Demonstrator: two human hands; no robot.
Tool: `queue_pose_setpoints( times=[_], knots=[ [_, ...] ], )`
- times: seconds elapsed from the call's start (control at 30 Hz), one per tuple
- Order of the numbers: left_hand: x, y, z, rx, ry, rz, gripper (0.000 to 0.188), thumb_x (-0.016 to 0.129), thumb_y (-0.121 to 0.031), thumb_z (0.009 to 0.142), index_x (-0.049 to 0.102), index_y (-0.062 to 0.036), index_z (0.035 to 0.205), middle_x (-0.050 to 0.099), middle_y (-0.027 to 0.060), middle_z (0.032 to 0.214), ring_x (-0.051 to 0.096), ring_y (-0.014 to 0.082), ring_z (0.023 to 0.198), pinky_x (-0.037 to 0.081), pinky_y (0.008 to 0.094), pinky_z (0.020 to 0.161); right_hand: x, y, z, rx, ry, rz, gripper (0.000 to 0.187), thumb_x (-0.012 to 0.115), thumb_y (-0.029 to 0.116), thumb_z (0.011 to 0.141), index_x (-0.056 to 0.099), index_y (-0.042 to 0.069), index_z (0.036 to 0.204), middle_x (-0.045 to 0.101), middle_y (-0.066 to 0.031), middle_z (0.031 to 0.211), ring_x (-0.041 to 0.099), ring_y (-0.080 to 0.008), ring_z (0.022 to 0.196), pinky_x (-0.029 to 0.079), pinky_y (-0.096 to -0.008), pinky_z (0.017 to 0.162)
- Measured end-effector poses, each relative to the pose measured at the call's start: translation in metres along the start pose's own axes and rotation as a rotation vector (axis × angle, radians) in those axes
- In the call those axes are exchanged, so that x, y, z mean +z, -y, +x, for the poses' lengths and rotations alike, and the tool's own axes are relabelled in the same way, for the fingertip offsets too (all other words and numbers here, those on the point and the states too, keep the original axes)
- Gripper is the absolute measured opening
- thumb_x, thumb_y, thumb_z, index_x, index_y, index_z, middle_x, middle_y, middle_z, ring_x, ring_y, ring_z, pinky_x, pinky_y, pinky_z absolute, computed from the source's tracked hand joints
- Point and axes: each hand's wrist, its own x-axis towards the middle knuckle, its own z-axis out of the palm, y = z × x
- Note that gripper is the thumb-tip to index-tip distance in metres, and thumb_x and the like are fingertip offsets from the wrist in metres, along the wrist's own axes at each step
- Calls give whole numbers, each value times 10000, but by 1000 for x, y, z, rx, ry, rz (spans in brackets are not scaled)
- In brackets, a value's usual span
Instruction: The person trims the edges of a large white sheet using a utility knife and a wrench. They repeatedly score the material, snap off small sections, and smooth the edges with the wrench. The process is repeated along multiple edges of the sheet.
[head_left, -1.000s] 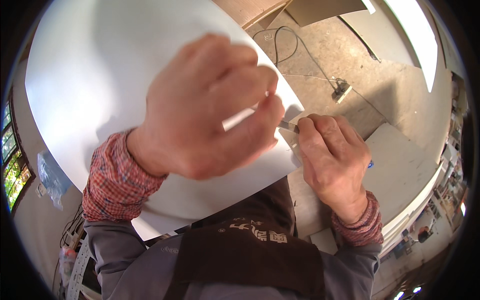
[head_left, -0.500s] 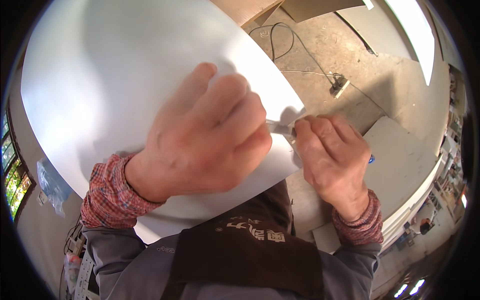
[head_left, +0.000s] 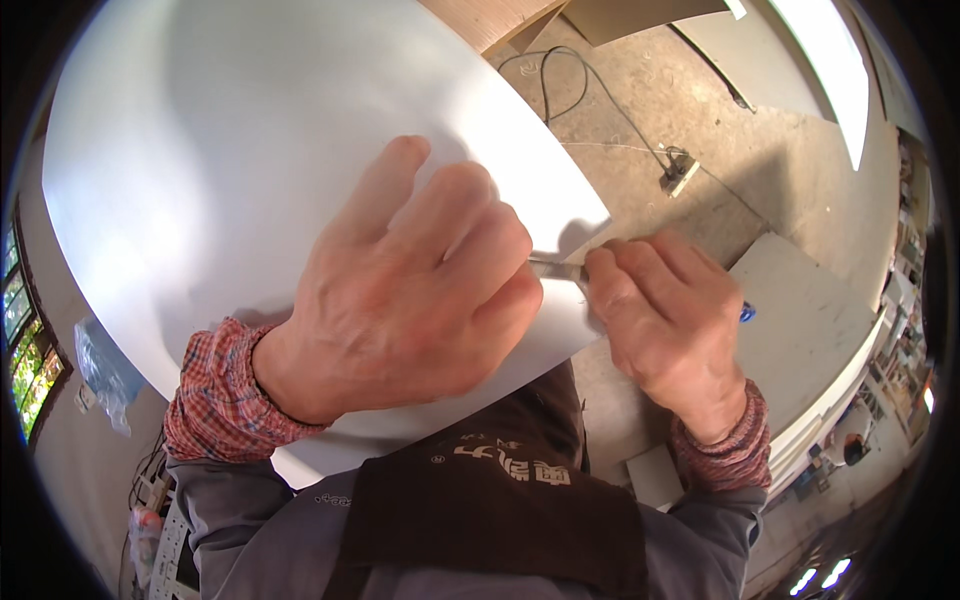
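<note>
A narrow metal tool (head_left: 558, 270) spans the gap between my two hands, over the corner of a large white panel (head_left: 250, 150). My right hand (head_left: 670, 320) is closed round its handle, which the fingers hide; a blue bit by the outer side of this hand may be the handle's end. My left hand (head_left: 410, 290) is curled above the panel, and the metal runs up to its fingers. Whether those fingers pinch the tip or some small thing is hidden behind the knuckles. The tool's exact kind does not show.
On the concrete floor beyond the panel lie a looped black cable (head_left: 565, 85) and a power strip (head_left: 680, 173). Pale boards (head_left: 810, 300) are stacked at the right. A wooden surface (head_left: 490, 18) adjoins the panel's far edge. A clear plastic bag (head_left: 105, 370) hangs at the left.
My left hand has come slightly nearer to me and its blur has lessened. The right hand has shifted a little rightward, and more of the tool's metal shows clearly.
</note>
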Motion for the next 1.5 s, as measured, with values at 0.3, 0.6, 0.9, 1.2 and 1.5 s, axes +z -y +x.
queue_pose_setpoints(
  times=[0.3, 0.6, 0.9, 1.2, 1.5],
  knots=[
    [-4, -6, -4, -3, 61, -51, 135, 743, -51, 660, 632, -47, 736, 640, 96, 926, 652, 314, 941, 537, 539, 955, -12, 1, 4, 2, 130, 77, 266, 750, 29, 699, 679, 16, 955, 685, -77, 896, 663, -243, 739, 534, -375, 614],
    [-12, -30, -15, -76, 52, -337, 298, 778, -249, 653, 674, -40, 838, 650, 126, 985, 666, 340, 969, 557, 554, 918, -39, -11, -12, -82, 310, 199, 199, 756, 96, 682, 680, 67, 864, 604, -25, 802, 607, -195, 686, 471, -324, 545],
    [21, -51, -18, -111, 340, -369, 713, 654, -395, 887, 556, 51, 1435, 489, 236, 1558, 438, 407, 1484, 291, 569, 1260, -54, -39, -18, 443, 61, 454, 49, 688, -5, 949, 667, -39, 920, 603, -136, 753, 552, -280, 612, 444, -359, 579],
    [36, -14, -8, -62, -224, -196, 528, 765, -173, 821, 634, -8, 1305, 580, 189, 1438, 484, 407, 1455, 383, 591, 1193, -4, -82, 128, 368, -90, 836, 154, 609, 121, 1028, 642, -14, 964, 664, -41, 797, 613, -102, 705, 488, -279, 630],
    [16, 42, 17, -408, -120, -85, 564, 731, -185, 837, 603, -2, 1355, 518, 210, 1480, 441, 444, 1454, 350, 598, 1192, 47, -123, 274, -43, -447, 184, 174, 611, 120, 985, 686, -37, 981, 715, -133, 814, 679, -234, 725, 533, -352, 676]
  ],
)
